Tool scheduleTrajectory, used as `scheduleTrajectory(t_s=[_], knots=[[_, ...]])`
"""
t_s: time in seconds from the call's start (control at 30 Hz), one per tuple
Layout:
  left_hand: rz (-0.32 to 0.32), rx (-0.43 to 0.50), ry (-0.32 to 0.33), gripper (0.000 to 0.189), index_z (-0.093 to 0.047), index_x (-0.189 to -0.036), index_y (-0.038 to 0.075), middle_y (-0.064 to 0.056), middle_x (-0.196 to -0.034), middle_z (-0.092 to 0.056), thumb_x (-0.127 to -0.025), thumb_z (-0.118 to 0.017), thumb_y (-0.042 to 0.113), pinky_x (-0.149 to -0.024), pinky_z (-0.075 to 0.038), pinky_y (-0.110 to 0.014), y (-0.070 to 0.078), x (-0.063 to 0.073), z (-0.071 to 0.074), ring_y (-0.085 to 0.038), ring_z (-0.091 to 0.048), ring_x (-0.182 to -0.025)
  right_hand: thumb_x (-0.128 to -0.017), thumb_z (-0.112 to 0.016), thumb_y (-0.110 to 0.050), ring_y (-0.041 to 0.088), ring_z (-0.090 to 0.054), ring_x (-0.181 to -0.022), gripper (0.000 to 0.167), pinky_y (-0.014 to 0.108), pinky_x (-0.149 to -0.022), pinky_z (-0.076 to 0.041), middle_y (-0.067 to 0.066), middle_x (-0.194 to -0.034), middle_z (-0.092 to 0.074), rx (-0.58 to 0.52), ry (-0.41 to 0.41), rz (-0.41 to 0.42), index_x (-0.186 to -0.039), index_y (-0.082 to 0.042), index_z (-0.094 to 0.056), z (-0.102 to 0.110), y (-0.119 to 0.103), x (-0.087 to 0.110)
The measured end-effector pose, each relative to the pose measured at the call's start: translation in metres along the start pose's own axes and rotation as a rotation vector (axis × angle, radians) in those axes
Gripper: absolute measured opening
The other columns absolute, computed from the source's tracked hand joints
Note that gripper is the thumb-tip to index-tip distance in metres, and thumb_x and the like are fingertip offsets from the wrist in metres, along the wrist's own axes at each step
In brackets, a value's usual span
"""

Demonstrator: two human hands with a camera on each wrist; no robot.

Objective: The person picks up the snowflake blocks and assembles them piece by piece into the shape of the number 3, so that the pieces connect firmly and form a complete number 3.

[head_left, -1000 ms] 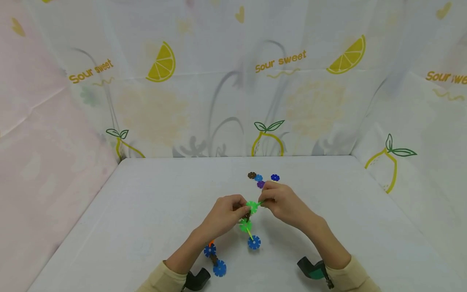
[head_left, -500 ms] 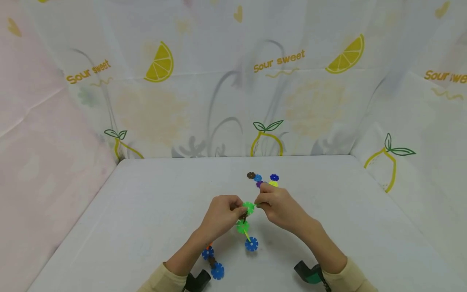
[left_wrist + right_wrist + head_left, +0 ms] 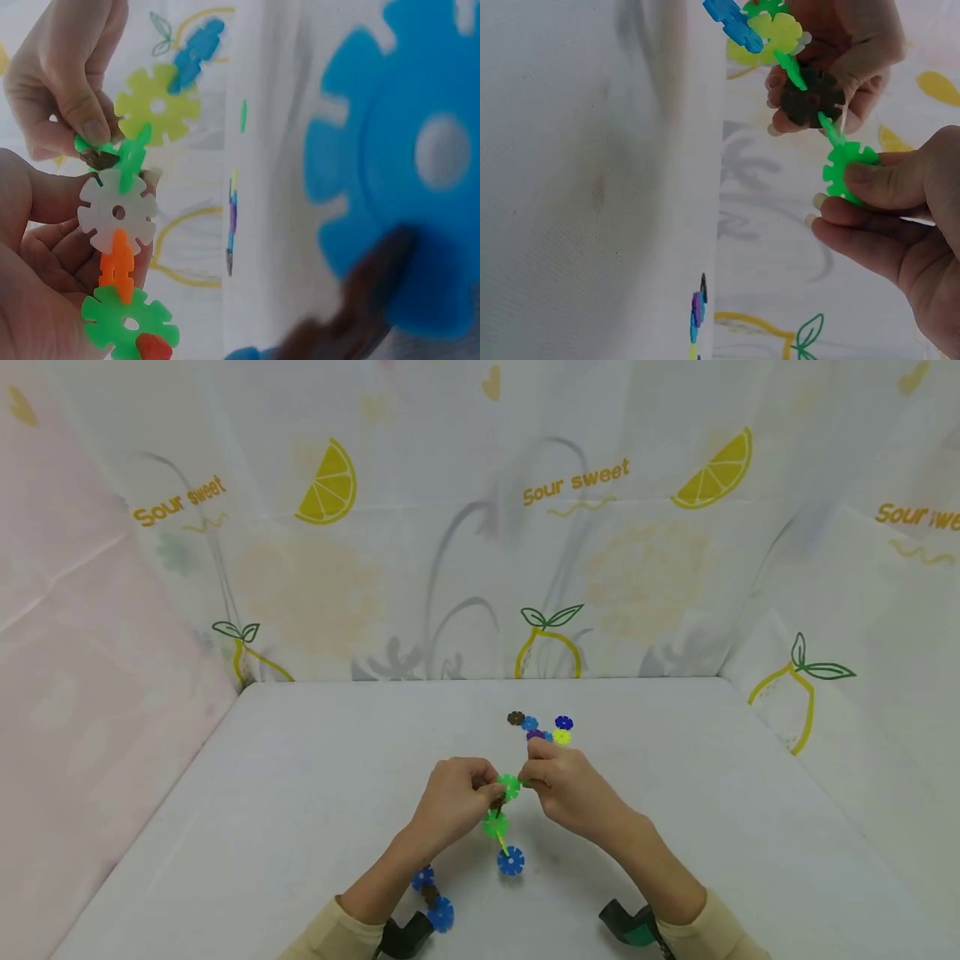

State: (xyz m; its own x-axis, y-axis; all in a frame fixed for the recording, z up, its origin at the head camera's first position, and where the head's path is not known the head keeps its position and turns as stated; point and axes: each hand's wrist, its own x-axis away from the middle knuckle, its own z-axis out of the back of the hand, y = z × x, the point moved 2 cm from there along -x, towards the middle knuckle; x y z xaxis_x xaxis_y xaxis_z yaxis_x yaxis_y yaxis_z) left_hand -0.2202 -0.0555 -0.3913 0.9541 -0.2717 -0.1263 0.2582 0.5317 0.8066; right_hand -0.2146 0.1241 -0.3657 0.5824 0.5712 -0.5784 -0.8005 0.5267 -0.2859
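Note:
Both hands meet over the middle of the table. My left hand (image 3: 453, 802) grips a chain of notched interlocking plastic discs, its fingers behind a brown disc (image 3: 812, 97) in the right wrist view. My right hand (image 3: 577, 789) pinches a bright green disc (image 3: 840, 169) between thumb and fingers; an edge-on green piece (image 3: 829, 127) runs from it toward the brown one. White (image 3: 118, 210), orange (image 3: 117, 266) and yellow (image 3: 157, 105) discs show along the chain in the left wrist view. One branch hangs toward me, ending in a blue disc (image 3: 511, 861).
Beyond the right hand lie loose discs: brown (image 3: 516, 718), light blue (image 3: 529, 723), purple, yellow (image 3: 562, 737) and dark blue (image 3: 564, 722). Near the left forearm are more blue discs (image 3: 441, 914) joined by a brown one. Black wrist devices (image 3: 628, 922) sit under both wrists. Printed cloth walls surround the white table (image 3: 315, 735).
Both hands and the chain have shifted slightly left in the head view. The right hand has come closer to the left, and the far yellow disc shows more fully.

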Motion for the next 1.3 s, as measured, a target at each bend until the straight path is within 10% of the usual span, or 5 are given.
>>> scheduleTrajectory(t_s=[0.8, 1.3], knots=[[0.042, 0.110, -0.142, 0.012, -0.069, -0.094, 0.020, 0.008, -0.082, -0.071, -0.097, -0.058, 0.025, -0.074, -0.051, -0.033, -0.005, -0.007, -0.009, -0.015, -0.066, -0.081, -0.082, -0.071, 0.012, 0.013, -0.062, -0.079, 0.019, 0.023, -0.071, -0.057, 0.003, -0.086, -0.065, -0.025, -0.015, -0.065, -0.087, -0.006, -0.072, 0.004, 0.020, 0.002], [0.026, 0.095, -0.174, 0.011, -0.068, -0.100, 0.015, 0.003, -0.088, -0.073, -0.097, -0.060, 0.022, -0.075, -0.053, -0.032, -0.014, -0.010, 0.002, -0.017, -0.068, -0.083, -0.085, -0.069, 0.004, 0.025, -0.066, -0.096, 0.024, 0.042, -0.086, -0.057, 0.010, -0.103, -0.070, 0.078, -0.252, -0.506, -0.107, -0.003, -0.071, 0.004, 0.072, 0.031]])
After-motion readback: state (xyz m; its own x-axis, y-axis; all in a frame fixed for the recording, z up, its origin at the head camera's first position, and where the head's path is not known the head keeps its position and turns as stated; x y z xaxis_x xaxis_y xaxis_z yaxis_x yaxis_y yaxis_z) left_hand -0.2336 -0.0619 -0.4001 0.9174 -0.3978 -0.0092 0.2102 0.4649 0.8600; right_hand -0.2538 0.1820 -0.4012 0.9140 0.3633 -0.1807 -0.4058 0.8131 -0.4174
